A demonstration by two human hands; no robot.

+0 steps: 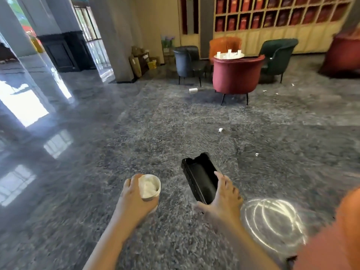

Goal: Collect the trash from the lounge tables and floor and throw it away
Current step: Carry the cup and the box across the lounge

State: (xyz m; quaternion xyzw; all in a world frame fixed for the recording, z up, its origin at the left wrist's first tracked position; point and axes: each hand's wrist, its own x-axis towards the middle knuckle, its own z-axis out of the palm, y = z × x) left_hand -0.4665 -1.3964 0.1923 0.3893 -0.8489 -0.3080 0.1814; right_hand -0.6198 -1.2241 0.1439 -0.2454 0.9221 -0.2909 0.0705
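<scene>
Left grip (134,193) wrapped round the tissue-stuffed paper cup (149,187), right grip (224,199) holding the black tray (198,176) by its near end: keep both level, walk to the nearest white scrap (220,130) on the floor (175,123) ahead, and use the tray as your scoop.

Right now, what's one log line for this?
left hand: grips paper cup | right hand: grips black tray | carpet: white scraps ahead | status: carrying trash, more to collect
</scene>
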